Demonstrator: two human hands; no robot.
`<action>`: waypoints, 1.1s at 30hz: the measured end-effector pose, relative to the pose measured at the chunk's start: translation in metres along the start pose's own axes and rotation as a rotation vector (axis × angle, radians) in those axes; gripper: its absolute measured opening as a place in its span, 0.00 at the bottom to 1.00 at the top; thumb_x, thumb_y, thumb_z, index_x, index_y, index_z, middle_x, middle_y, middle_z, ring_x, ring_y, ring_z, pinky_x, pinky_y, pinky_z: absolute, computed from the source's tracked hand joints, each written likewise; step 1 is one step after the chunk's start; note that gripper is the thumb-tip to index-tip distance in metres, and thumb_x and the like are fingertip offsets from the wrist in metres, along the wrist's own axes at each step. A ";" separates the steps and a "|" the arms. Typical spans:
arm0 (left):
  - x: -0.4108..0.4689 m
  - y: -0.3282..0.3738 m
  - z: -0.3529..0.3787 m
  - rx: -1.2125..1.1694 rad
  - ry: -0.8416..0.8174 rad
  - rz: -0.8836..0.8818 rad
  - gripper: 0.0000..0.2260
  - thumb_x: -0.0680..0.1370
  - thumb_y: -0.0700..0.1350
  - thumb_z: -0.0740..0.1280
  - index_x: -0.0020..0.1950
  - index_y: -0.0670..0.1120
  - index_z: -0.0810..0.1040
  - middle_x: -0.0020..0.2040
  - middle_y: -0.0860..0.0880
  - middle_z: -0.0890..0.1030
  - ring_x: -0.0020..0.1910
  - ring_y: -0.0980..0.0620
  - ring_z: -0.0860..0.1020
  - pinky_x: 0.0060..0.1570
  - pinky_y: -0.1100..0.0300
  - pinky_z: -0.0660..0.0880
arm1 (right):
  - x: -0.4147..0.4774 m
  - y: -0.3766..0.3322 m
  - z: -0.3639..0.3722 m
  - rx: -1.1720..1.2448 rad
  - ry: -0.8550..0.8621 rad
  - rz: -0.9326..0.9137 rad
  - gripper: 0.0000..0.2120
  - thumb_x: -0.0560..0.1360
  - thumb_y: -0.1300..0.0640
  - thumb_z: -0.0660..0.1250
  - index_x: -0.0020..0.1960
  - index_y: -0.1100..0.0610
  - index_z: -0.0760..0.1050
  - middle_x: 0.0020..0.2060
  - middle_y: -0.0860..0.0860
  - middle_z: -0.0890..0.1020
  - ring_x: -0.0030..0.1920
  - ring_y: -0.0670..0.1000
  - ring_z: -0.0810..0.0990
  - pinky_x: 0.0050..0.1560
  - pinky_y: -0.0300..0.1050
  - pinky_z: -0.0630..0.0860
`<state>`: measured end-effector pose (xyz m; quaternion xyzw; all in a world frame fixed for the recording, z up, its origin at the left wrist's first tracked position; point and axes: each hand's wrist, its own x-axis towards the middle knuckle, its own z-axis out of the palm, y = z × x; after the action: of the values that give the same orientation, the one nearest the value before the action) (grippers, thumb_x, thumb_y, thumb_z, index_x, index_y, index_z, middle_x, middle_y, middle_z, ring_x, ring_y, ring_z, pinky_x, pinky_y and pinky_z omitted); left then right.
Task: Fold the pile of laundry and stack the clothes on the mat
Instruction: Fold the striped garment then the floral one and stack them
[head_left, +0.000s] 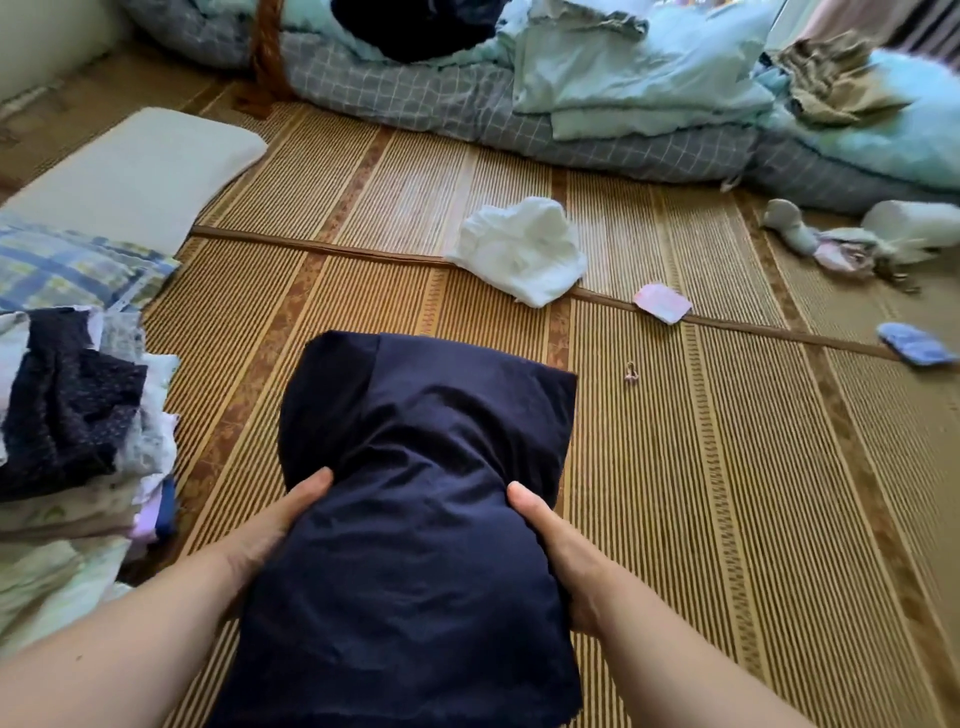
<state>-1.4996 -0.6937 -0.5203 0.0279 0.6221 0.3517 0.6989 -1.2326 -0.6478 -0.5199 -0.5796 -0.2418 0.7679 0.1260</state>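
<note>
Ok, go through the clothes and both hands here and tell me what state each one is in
navy garment: partly folded, held at both side edges over the mat
left hand: grips the garment's left edge
right hand: grips the garment's right edge
white cloth: crumpled, unfolded, lying on the mat
clothes stack: folded pieces piled at the left
woven mat: laid flat

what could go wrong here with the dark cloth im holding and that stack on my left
1. The navy garment is gripped only at its waist by the left hand and right hand; its loose far half could flop open and undo the fold.
2. The stack of clothes at the left looks uneven and leans, so adding this piece might topple it.
3. The small ring-like item on the mat could get covered or snagged if the garment is laid there.
</note>
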 end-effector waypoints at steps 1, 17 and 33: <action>-0.008 -0.003 0.007 0.032 -0.024 -0.016 0.24 0.72 0.59 0.62 0.52 0.39 0.81 0.47 0.40 0.85 0.46 0.43 0.81 0.48 0.52 0.70 | -0.013 0.001 -0.005 0.013 -0.010 -0.010 0.54 0.54 0.33 0.73 0.75 0.52 0.63 0.66 0.52 0.76 0.62 0.53 0.78 0.59 0.48 0.76; -0.146 -0.095 0.336 0.162 -0.378 0.171 0.15 0.75 0.57 0.63 0.59 0.54 0.79 0.49 0.52 0.86 0.44 0.54 0.84 0.51 0.56 0.70 | -0.293 -0.012 -0.283 0.084 0.157 -0.274 0.30 0.64 0.38 0.68 0.59 0.56 0.81 0.55 0.54 0.84 0.54 0.51 0.84 0.46 0.40 0.80; -0.041 -0.302 0.733 0.399 -0.568 -0.076 0.27 0.61 0.69 0.70 0.49 0.51 0.86 0.52 0.47 0.85 0.51 0.48 0.84 0.48 0.53 0.77 | -0.340 0.049 -0.740 0.150 0.386 -0.255 0.39 0.55 0.33 0.73 0.60 0.54 0.79 0.53 0.51 0.85 0.52 0.49 0.84 0.51 0.44 0.75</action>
<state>-0.7091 -0.6495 -0.4650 0.2376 0.4598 0.1749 0.8376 -0.4241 -0.6839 -0.4194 -0.6694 -0.2267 0.6367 0.3084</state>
